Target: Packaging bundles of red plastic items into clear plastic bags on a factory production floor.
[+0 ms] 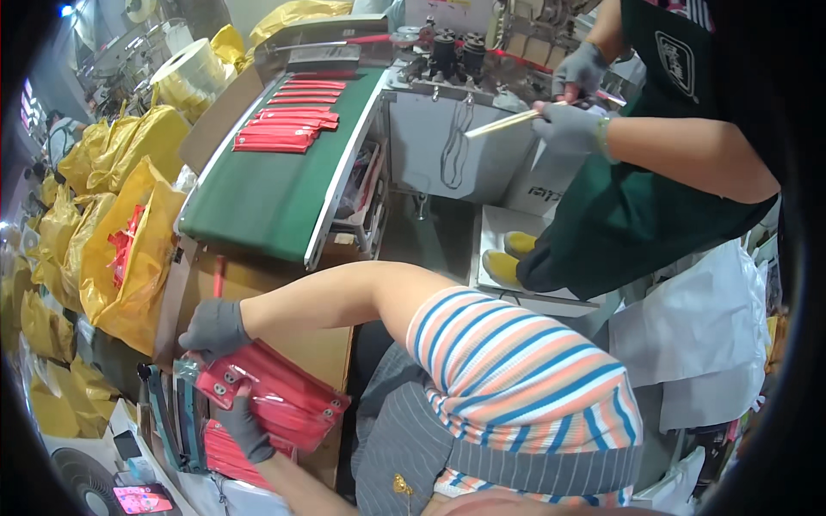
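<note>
A bundle of red slim packets [284, 397], glossy as if in clear plastic, is tilted between my hands above the left side of the work area. My right hand [215, 331], in a grey glove with bare fingertips, is closed at the bundle's upper left end, beside a bit of clear film. From below, my left hand [244, 428], gloved alike, grips its lower edge with the thumb on top. More red packets [228, 451] lie beneath. A single red strip [219, 275] stands just beyond my right hand on the brown board [297, 344].
A green conveyor belt [267, 202] ahead carries several red packets [288, 120]. At right, a co-worker in a green apron holds pale thin sticks [503, 123] in gloved hands. Yellow bags [129, 284] crowd the left; a dark fan [86, 482] stands lower left.
</note>
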### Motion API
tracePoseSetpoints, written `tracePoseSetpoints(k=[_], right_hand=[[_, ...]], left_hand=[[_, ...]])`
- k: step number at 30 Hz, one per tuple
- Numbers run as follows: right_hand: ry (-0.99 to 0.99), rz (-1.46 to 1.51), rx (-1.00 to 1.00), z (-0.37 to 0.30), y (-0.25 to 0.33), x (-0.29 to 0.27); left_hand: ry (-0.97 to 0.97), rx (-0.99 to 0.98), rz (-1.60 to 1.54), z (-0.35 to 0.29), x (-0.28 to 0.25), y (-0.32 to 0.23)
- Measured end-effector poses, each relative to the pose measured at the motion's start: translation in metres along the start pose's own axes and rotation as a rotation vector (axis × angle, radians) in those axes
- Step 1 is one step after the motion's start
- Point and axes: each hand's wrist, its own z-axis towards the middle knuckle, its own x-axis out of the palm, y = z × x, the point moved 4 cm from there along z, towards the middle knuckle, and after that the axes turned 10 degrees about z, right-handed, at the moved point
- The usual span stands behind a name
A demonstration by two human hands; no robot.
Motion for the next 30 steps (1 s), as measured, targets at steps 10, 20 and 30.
tracePoseSetpoints(k=[10, 20, 30], right_hand=[[0.033, 0.211, 0.138, 0.057, -0.065, 0.073], [0.160, 0.117, 0.067, 0.189, 0.027, 0.159], [0.146, -0.047, 0.274, 0.128, -0.060, 0.225]], left_hand=[[-0.170, -0.256, -0.273, 0.014, -0.037, 0.054], [-0.390, -0.438, -0.400, 0.034, -0.148, 0.109], [-0.467, -0.415, -0.230, 0.030, -0.187, 0.112]])
